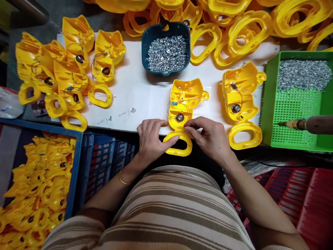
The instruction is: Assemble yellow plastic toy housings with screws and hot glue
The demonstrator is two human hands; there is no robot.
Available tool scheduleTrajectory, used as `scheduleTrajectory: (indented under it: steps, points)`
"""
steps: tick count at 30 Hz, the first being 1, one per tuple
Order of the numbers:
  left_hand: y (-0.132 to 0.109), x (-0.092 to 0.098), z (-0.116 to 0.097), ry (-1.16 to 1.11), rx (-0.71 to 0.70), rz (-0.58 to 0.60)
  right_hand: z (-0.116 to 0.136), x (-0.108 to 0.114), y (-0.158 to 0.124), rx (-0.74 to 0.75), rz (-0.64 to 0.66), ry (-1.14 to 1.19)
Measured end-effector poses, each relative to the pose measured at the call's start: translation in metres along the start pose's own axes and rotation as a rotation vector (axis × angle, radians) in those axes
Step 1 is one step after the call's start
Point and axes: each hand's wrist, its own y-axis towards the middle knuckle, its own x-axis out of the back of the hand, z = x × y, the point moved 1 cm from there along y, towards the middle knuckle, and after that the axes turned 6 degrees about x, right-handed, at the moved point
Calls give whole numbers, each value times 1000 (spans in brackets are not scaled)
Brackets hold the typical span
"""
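Note:
A yellow plastic toy shell (185, 92) lies open side up at the table's front edge, with a small speaker, a green circuit board and thin wires inside. My left hand (151, 137) grips its loop handle from the left, fingers curled round it. My right hand (208, 133) pinches something small at the shell's lower right, beside the speaker; I cannot make out what. A second shell of the same kind (240, 100) lies to the right, untouched.
A dark teal bowl of screws (166, 52) stands behind the shell. A green basket with screws (296, 100) sits at right, a screwdriver (307, 124) lying over it. Wired shells are stacked at left (67, 69), handle parts heaped behind (234, 24). A blue crate of shells (39, 187) is lower left.

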Motion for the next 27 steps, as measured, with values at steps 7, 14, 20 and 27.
scheduleTrajectory:
  steps: [7,14,20,27]
  points:
    - [4,0,-16,16,-106,33,-3,-16,1,-34,-2,-135]
    - [7,-1,-16,-11,-169,35,-2,-30,-7,126,-104,-436]
    - [10,-1,-14,-14,-211,32,-9,-36,-13,251,-116,-598]
    - [12,-1,-14,-2,-244,69,-4,-20,-25,414,26,-733]
